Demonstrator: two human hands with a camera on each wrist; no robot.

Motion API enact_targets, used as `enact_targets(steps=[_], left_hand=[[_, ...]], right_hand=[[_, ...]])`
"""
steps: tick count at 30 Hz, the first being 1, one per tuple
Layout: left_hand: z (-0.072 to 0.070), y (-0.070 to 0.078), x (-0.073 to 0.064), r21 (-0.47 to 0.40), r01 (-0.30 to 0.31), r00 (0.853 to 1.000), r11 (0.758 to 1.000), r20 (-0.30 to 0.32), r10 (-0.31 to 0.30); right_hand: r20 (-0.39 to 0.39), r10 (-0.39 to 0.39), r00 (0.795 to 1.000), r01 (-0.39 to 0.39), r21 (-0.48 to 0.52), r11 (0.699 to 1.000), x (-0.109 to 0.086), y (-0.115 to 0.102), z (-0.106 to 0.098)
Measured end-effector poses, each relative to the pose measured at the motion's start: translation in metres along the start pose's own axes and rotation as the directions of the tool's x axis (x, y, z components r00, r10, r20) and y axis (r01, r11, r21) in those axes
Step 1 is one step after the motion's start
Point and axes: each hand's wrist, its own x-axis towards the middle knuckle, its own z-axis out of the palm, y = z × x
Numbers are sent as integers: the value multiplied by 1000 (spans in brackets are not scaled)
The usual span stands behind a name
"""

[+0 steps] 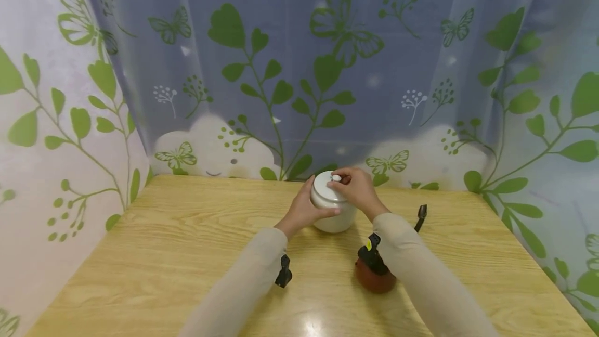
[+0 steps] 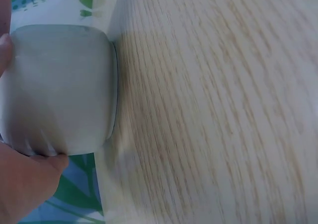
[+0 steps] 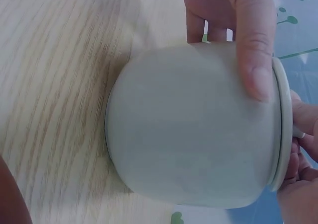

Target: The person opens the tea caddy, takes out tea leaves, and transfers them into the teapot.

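Note:
A white lidded ceramic jar (image 1: 333, 221) stands upright near the table's back edge. My left hand (image 1: 303, 211) grips its side, thumb across the front, and in the right wrist view that thumb lies just below the rim. On top sits the white lid (image 1: 323, 187), resting on the jar's mouth. The fingers and thumb of my right hand (image 1: 357, 189) pinch the lid's small knob (image 1: 336, 178). The left wrist view shows the jar's smooth wall (image 2: 59, 90) between my left thumb and fingers. From the right wrist camera, the knob is mostly covered by my fingers.
A reddish-brown rounded pot (image 1: 376, 279) stands on the wooden table (image 1: 187, 254) below my right forearm, which partly hides it. Beyond that sleeve, a dark slender piece (image 1: 422, 217) sticks up. A patterned curtain (image 1: 290, 66) hangs behind the table.

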Motion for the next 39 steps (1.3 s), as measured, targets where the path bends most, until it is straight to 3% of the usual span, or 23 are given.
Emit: enact_targets(steps=[6, 13, 22, 30, 39], left_hand=[[-1, -2, 1, -4, -6, 1000, 1000, 3, 6], [2, -1, 4, 37, 3, 1000, 999, -26, -2], [0, -1, 3, 49, 29, 999, 998, -39, -27], [-2, -1, 1, 31, 44, 998, 999, -50, -43], [1, 0, 3, 25, 40, 998, 999, -40, -39]], right_hand=[[-1, 11, 1000, -11, 16, 1000, 1, -1, 2], [-53, -6, 999, 6, 4, 1000, 0, 2, 3], [-142, 27, 989, -17, 71, 997, 0, 4, 11], [-144, 61, 988, -33, 187, 982, 1, 4, 16], [-201, 64, 978, -23, 199, 980, 1, 8, 18]])
